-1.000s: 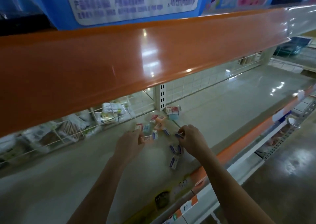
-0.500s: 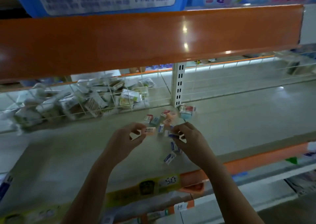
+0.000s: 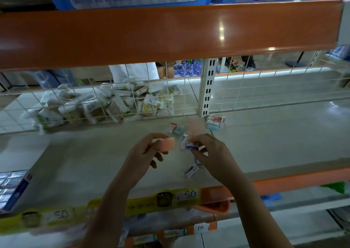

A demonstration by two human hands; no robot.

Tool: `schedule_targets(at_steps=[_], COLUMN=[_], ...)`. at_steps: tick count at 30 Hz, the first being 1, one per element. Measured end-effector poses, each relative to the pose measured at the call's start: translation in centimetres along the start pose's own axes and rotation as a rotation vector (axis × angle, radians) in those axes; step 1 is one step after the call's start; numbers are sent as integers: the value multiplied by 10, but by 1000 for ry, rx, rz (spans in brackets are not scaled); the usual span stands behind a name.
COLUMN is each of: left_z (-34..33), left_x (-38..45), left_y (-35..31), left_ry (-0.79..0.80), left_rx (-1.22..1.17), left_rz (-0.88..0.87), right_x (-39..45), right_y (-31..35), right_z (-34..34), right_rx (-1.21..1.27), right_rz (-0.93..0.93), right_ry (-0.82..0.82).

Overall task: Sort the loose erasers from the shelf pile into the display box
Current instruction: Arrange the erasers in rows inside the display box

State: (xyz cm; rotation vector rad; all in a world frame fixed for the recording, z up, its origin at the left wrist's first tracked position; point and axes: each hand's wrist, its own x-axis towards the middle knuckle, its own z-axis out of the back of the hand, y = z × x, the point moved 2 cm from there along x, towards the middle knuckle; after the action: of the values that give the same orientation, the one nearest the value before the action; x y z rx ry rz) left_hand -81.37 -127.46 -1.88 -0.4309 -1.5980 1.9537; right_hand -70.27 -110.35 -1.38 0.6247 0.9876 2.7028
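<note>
Left hand (image 3: 144,153) fingers pinch a pink eraser (image 3: 167,144); right hand (image 3: 210,153) fingers pinch a white eraser (image 3: 191,145) above the shelf (image 3: 94,162).

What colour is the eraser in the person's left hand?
Salmon pink, a plain block. The head view shows the eraser pinched in the left hand.

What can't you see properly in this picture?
- Head view: the box at the left is cut off by the edge.
- The orange eraser in the left hand is blurred.
- The right hand hides part of its white eraser.
- Label print is too small to read.
</note>
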Motion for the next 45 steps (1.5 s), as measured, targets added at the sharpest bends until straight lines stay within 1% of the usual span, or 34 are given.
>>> schedule_targets(at_steps=[3,6,9,14,19,22,29,35,40,45], left_z=[-3,-4,-4,0,28,53,126,215,293,359], left_x=[0,0,-1,-8,-30,-51,-117,-189,-248,-276], left_y=[1,5,11,14,18,21,23,31,41,54], left_ry=[13,71,112,0,-121,-148,-292,-348,-399,-488], left_rx=[-74,-135,-100,44,274,331,427,500,584,618], left_rz=[19,53,43,-18,-60,-51,-34,8,-7,-26], right_x=[0,1,1,2,10,9,-2,-17,-30,-30], right_y=[2,3,3,6,24,47,121,203,273,326], right_z=[-1,0,1,0,-19,-41,-103,-171,-230,-278], right_rx=[1,1,9,17,26,55,109,84,48,34], right_rz=[-3,-7,-2,53,134,190,313,369,396,430], right_ry=[10,20,27,34,81,129,248,307,365,408])
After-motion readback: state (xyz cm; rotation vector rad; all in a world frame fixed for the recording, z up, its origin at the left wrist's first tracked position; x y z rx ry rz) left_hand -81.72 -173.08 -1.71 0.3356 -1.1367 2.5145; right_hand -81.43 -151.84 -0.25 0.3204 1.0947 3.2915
